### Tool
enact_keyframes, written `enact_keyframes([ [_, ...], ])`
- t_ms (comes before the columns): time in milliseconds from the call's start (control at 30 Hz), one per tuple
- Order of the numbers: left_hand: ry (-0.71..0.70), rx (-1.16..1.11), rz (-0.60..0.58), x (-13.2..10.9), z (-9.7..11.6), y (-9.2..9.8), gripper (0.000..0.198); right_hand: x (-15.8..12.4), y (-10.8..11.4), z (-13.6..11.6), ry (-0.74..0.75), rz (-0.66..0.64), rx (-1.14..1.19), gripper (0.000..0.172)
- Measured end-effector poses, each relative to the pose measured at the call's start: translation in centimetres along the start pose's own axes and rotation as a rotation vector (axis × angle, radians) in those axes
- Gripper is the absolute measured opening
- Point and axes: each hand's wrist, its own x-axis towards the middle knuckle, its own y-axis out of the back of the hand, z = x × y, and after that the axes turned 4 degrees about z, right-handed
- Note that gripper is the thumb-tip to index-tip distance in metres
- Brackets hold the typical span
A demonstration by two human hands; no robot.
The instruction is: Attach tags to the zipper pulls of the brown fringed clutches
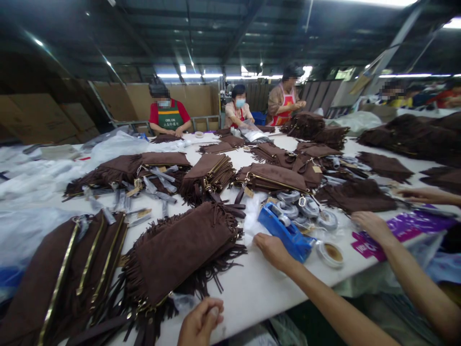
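My left hand (200, 321) is at the table's near edge with its fingers curled into a loose fist; what it holds, if anything, is hidden. Just left of it lies a brown suede fringed bag (180, 250) with a gold zip. My right hand (272, 250) reaches across the white table (252, 288), its fingers curled against the near end of a blue tape dispenser (288, 233). A roll of tape (329, 252) lies flat beside the dispenser.
Many more brown fringed bags (270, 175) and stacks of them (72, 274) cover the table, with wrapped straps (154, 187), tape rolls (306, 206) and purple cards (406, 226). A co-worker's hands (370, 225) reach in from the right. Three people (169, 115) work at the far end.
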Motion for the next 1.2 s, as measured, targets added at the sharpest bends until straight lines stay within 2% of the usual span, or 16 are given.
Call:
enact_keyframes([
  [67,-0.105,0.079,-0.076,1.5,1.3,-1.6,0.033,-0.5,0.0,0.1,-0.05,0.023,0.038,0.021],
  [133,-0.241,0.179,-0.064,3.0,2.5,-3.3,0.025,-0.9,-0.1,0.2,-0.107,0.051,0.077,0.018],
  [267,-0.446,0.253,-0.033,6.6,3.5,-6.8,0.042,-1.3,-0.6,0.1,-0.192,0.089,0.125,0.015],
  [433,-0.493,0.339,-0.1,11.2,1.2,-10.6,0.061,-1.5,-1.4,0.0,-0.242,0.088,0.148,0.01],
  [500,-0.492,0.383,-0.142,12.4,0.1,-11.5,0.057,-1.5,-1.6,0.4,-0.246,0.066,0.179,0.013],
  [600,-0.478,0.41,-0.16,13.1,-1.0,-12.2,0.047,-1.4,-1.5,1.5,-0.253,0.036,0.256,0.027],
  [700,-0.471,0.421,-0.146,12.8,-1.0,-12.4,0.051,-1.5,-0.8,2.5,-0.281,0.056,0.325,0.042],
  [800,-0.471,0.419,-0.137,12.2,-0.5,-12.7,0.056,-2.5,0.4,1.9,-0.312,0.145,0.323,0.044],
  [867,-0.473,0.406,-0.14,12.1,-0.1,-12.8,0.057,-3.9,1.0,0.2,-0.23,0.206,0.24,0.039],
  [933,-0.467,0.381,-0.146,12.3,0.2,-12.2,0.058,-5.5,1.4,-1.9,-0.05,0.17,0.164,0.033],
  [1000,-0.441,0.348,-0.132,12.2,0.7,-10.7,0.057,-6.8,1.8,-3.9,0.08,0.053,0.18,0.029],
  [1033,-0.423,0.334,-0.11,11.8,1.1,-9.7,0.054,-7.3,2.1,-4.6,0.084,0.012,0.221,0.028],
  [1133,-0.383,0.27,-0.02,9.4,2.7,-6.0,0.044,-7.4,3.0,-5.7,-0.038,0.0,0.355,0.028],
  [1200,-0.407,0.179,-0.021,7.4,4.2,-4.2,0.037,-6.7,3.9,-6.0,-0.083,0.015,0.417,0.028],
])
